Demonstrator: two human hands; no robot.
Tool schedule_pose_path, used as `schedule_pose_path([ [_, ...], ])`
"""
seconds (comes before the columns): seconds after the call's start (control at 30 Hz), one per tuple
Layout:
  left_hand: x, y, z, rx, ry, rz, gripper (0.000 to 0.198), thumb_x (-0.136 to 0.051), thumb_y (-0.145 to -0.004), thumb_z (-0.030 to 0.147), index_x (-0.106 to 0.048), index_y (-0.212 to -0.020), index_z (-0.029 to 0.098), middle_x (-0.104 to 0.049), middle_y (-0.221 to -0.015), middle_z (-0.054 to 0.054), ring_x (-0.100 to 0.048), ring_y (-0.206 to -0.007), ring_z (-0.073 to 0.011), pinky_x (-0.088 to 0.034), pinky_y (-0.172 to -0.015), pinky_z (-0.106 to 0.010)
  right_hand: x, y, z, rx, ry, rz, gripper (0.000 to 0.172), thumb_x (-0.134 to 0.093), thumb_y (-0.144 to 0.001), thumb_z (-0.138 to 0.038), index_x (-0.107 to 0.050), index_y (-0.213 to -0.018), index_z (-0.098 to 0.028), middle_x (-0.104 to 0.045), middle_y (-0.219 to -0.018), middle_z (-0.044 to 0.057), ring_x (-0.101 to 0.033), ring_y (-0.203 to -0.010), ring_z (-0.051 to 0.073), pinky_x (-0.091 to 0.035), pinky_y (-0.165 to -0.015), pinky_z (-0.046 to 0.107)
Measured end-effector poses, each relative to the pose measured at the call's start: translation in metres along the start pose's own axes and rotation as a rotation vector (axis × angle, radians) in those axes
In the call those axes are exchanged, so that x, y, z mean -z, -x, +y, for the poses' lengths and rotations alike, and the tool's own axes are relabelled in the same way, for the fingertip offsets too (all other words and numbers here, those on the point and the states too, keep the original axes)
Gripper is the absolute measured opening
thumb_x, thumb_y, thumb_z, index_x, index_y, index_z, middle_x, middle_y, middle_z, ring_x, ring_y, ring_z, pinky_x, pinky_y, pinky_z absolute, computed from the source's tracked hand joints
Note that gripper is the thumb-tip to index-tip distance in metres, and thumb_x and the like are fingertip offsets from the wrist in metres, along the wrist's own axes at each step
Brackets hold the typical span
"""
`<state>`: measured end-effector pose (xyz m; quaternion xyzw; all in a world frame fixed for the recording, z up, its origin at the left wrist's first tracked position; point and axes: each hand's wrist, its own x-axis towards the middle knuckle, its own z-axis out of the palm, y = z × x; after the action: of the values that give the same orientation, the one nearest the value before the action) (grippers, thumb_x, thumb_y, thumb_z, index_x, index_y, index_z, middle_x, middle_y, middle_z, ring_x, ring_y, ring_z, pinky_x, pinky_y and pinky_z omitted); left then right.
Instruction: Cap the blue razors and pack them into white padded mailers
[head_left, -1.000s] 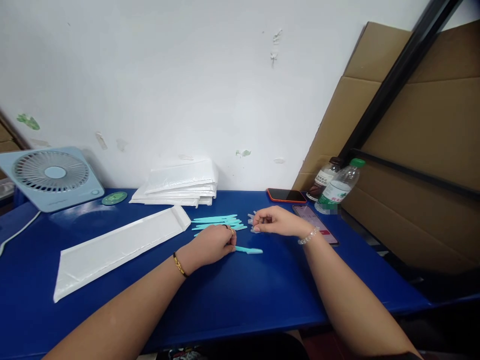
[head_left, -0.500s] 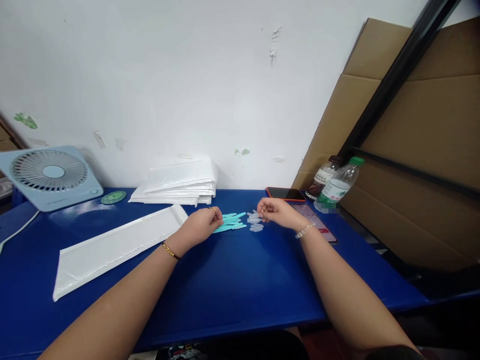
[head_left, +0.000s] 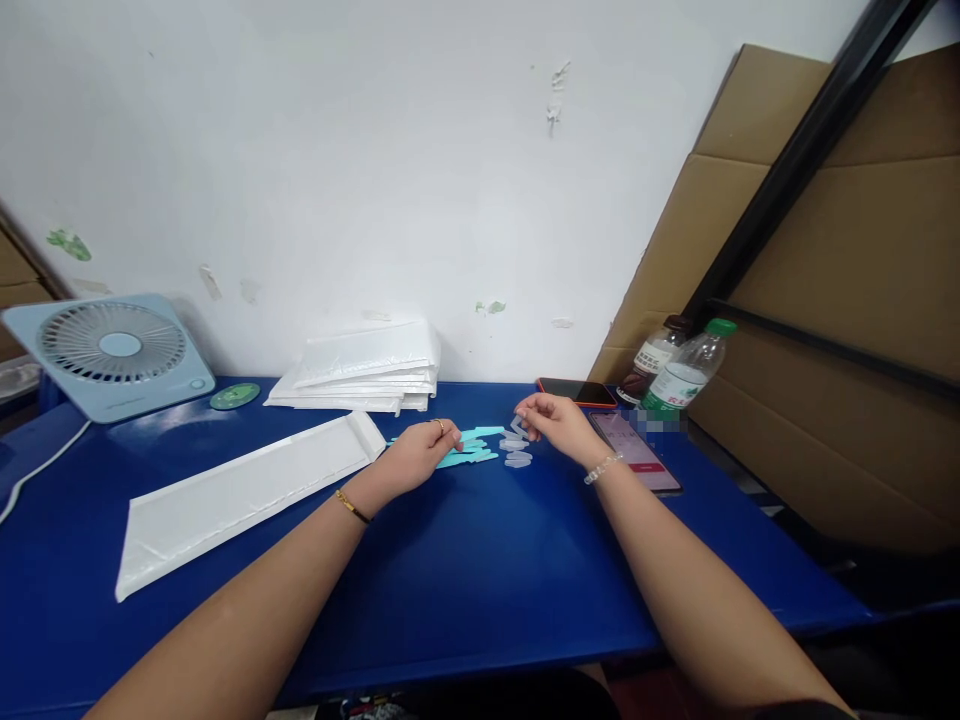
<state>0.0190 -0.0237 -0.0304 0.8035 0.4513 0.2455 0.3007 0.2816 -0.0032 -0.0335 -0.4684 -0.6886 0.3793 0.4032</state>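
Observation:
My left hand [head_left: 417, 452] is closed, thumb and forefinger pinched at the left end of a pile of slim turquoise sticks [head_left: 472, 454]. A turquoise tip shows on the far side of that hand, so it seems to hold one stick, mostly hidden by the fingers. My right hand [head_left: 553, 424] pinches a small clear plastic sleeve [head_left: 518, 425] between thumb and fingertips. Just below it, several like clear sleeves [head_left: 517, 460] lie on the blue table, right of the turquoise sticks.
An opened white padded mailer [head_left: 247, 500] lies left of my hands, with a stack of mailers [head_left: 360, 370] behind. A blue fan [head_left: 120, 345] and green disc [head_left: 235, 396] are far left. Two phones [head_left: 637, 455] and two bottles [head_left: 679, 385] stand or lie at right, before cardboard [head_left: 847, 250].
My right hand has lifted a clear sleeve, which now shows at its fingertips. My left hand has shifted slightly right over the turquoise sticks. The whole view has moved a little.

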Motion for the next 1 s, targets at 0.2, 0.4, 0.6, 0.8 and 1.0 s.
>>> schedule_pose_path([
  [0.2, -0.005, -0.001, -0.007, 0.027, 0.108, 0.004, 0.03, -0.037, -0.089, 0.047, -0.051, -0.081, 0.021, -0.057, -0.073, 0.002, -0.054, -0.063, -0.0121, -0.041, -0.059, -0.023, -0.011, 0.004, -0.016, 0.045, -0.231, 0.058, 0.031, -0.057, -0.082, -0.048, -0.047, -0.082, -0.019, -0.06, -0.065, -0.001, -0.054, -0.046, 0.009, -0.041, -0.044, 0.021],
  [0.4, -0.003, -0.004, -0.009, 0.042, 0.073, 0.017, 0.032, -0.037, -0.089, 0.047, -0.053, -0.082, 0.02, -0.054, -0.067, 0.002, -0.047, -0.058, -0.0112, -0.036, -0.054, -0.023, -0.018, 0.005, -0.015, 0.112, -0.228, 0.018, 0.03, -0.055, -0.084, -0.048, -0.047, -0.084, -0.019, -0.06, -0.067, -0.002, -0.054, -0.05, 0.008, -0.045, -0.051, 0.023],
  [0.6, -0.003, -0.004, -0.007, 0.04, 0.072, 0.016, 0.033, -0.038, -0.088, 0.047, -0.056, -0.083, 0.019, -0.055, -0.067, 0.002, -0.047, -0.059, -0.0115, -0.036, -0.054, -0.023, -0.024, 0.008, -0.019, 0.115, -0.18, -0.036, 0.031, -0.054, -0.085, -0.049, -0.048, -0.086, -0.019, -0.06, -0.07, -0.001, -0.056, -0.052, 0.009, -0.046, -0.052, 0.024],
  [0.8, 0.001, 0.003, 0.007, 0.055, -0.002, -0.113, 0.033, -0.045, -0.083, 0.045, -0.065, -0.081, 0.019, -0.061, -0.07, 0.0, -0.054, -0.062, -0.014, -0.037, -0.055, -0.024, -0.023, 0.013, -0.025, 0.035, -0.095, -0.281, 0.03, -0.052, -0.086, -0.048, -0.05, -0.087, -0.018, -0.064, -0.072, 0.001, -0.058, -0.054, 0.011, -0.046, -0.053, 0.024],
  [1.0, -0.004, 0.009, 0.014, 0.018, -0.147, -0.238, 0.022, -0.054, -0.078, 0.04, -0.067, -0.079, 0.021, -0.064, -0.071, 0.0, -0.054, -0.062, -0.014, -0.036, -0.054, -0.023, 0.001, 0.016, -0.024, 0.134, 0.449, -0.316, 0.008, -0.064, -0.076, -0.024, -0.065, -0.079, -0.016, -0.062, -0.075, 0.002, -0.054, -0.062, 0.011, -0.041, -0.057, 0.022],
])
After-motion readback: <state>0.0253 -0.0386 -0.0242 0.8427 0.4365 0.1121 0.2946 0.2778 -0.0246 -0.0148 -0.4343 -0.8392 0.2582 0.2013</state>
